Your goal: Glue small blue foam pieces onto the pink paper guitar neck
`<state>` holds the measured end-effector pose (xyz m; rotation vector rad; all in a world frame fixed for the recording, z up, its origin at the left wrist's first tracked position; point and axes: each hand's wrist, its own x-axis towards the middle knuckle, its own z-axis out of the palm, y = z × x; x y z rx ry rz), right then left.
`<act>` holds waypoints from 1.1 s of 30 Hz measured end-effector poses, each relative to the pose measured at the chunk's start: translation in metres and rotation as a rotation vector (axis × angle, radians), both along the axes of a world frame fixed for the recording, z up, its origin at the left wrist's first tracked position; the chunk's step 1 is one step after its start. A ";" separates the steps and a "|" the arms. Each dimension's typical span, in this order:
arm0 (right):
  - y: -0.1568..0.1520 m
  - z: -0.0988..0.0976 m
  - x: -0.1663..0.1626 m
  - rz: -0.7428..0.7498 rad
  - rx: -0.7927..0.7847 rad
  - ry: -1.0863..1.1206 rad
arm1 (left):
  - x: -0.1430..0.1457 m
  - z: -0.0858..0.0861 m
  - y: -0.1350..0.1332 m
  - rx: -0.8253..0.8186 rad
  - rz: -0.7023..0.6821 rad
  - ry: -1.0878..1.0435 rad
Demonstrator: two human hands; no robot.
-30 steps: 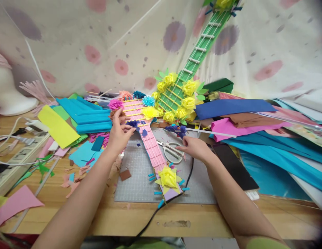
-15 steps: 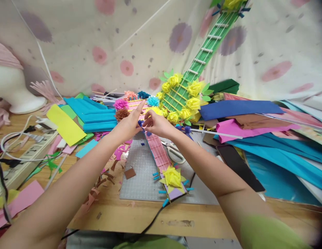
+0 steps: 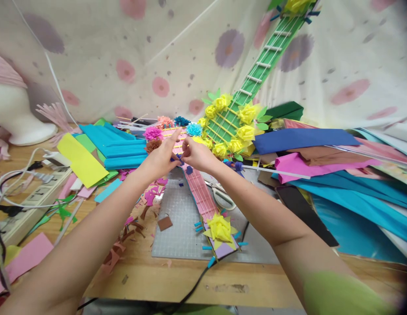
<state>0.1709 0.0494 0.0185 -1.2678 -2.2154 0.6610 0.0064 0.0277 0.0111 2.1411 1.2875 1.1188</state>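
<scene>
A pink paper guitar (image 3: 199, 189) lies on a grey cutting mat (image 3: 180, 223), its neck pointing toward me and ending in a yellow paper flower (image 3: 219, 228). Paper flowers in magenta, brown, teal and yellow ring its body. My left hand (image 3: 162, 154) and my right hand (image 3: 196, 154) meet over the body, fingers pinched together on a small dark blue paper flower (image 3: 176, 160). A green paper guitar (image 3: 252, 83) with yellow flowers leans against the cloth backdrop behind.
White-handled scissors (image 3: 223, 197) lie on the mat right of the pink neck. Stacks of coloured paper (image 3: 321, 166) fill the right side, blue and yellow sheets (image 3: 101, 151) the left. A power strip (image 3: 29, 197) and cables sit far left. Paper scraps (image 3: 138, 214) litter the wooden table.
My right hand left the spot beside the scissors and joined my left hand over the pink guitar's body. Both now pinch the blue flower. The view shifted slightly.
</scene>
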 end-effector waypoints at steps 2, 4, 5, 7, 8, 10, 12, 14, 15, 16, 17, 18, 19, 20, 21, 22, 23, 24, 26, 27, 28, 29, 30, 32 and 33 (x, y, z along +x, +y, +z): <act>0.008 -0.002 0.004 -0.111 -0.072 0.154 | -0.006 0.000 0.004 0.026 0.055 -0.101; 0.018 -0.006 0.008 -0.235 -0.162 0.339 | -0.010 0.000 0.007 0.032 0.124 -0.085; 0.023 -0.008 0.009 -0.285 -0.209 0.432 | -0.011 -0.001 0.009 0.012 0.144 -0.022; 0.031 -0.013 0.010 -0.347 -0.294 0.587 | -0.009 -0.004 0.012 -0.045 0.142 0.154; 0.035 -0.015 0.009 -0.366 -0.324 0.642 | -0.007 -0.007 0.013 -0.072 0.121 0.233; 0.041 -0.020 0.006 -0.392 -0.353 0.701 | -0.002 -0.012 0.016 -0.098 0.067 0.337; 0.046 -0.025 0.002 -0.405 -0.339 0.711 | 0.002 -0.017 0.017 -0.094 0.018 0.391; 0.052 -0.031 -0.003 -0.401 -0.307 0.688 | 0.003 -0.021 0.016 -0.058 -0.001 0.445; 0.055 -0.034 -0.006 -0.391 -0.291 0.672 | 0.003 -0.022 0.014 -0.024 0.002 0.473; 0.057 -0.037 -0.009 -0.376 -0.273 0.655 | 0.002 -0.023 0.011 0.015 0.010 0.499; 0.059 -0.040 -0.011 -0.355 -0.250 0.634 | 0.001 -0.024 0.008 0.054 0.024 0.520; 0.060 -0.042 -0.014 -0.331 -0.220 0.608 | 0.000 -0.025 0.004 0.090 0.040 0.537; 0.060 -0.044 -0.016 -0.307 -0.181 0.577 | -0.001 -0.027 0.000 0.121 0.054 0.549; 0.060 -0.045 -0.019 -0.282 -0.139 0.540 | -0.002 -0.029 -0.004 0.147 0.065 0.559; 0.058 -0.045 -0.021 -0.259 -0.096 0.500 | -0.002 -0.032 -0.007 0.172 0.070 0.566; 0.056 -0.045 -0.022 -0.235 -0.058 0.460 | -0.003 -0.035 -0.010 0.199 0.076 0.570; 0.054 -0.045 -0.024 -0.213 -0.026 0.425 | -0.004 -0.038 -0.013 0.229 0.081 0.571; 0.051 -0.044 -0.024 -0.190 -0.001 0.396 | -0.004 -0.042 -0.015 0.262 0.085 0.570; 0.047 -0.042 -0.025 -0.139 0.032 0.354 | -0.005 -0.049 -0.017 0.321 0.091 0.564; 0.046 -0.042 -0.025 -0.113 0.040 0.341 | -0.006 -0.053 -0.017 0.343 0.094 0.557; 0.045 -0.042 -0.025 -0.087 0.042 0.330 | -0.006 -0.056 -0.017 0.355 0.096 0.547; 0.044 -0.041 -0.025 -0.063 0.041 0.320 | -0.007 -0.058 -0.017 0.360 0.097 0.536; 0.044 -0.042 -0.024 -0.042 0.039 0.312 | -0.008 -0.060 -0.017 0.359 0.099 0.524; 0.044 -0.042 -0.024 -0.018 0.038 0.296 | -0.008 -0.063 -0.017 0.357 0.103 0.506; 0.044 -0.043 -0.024 -0.010 0.041 0.286 | -0.009 -0.063 -0.017 0.360 0.104 0.503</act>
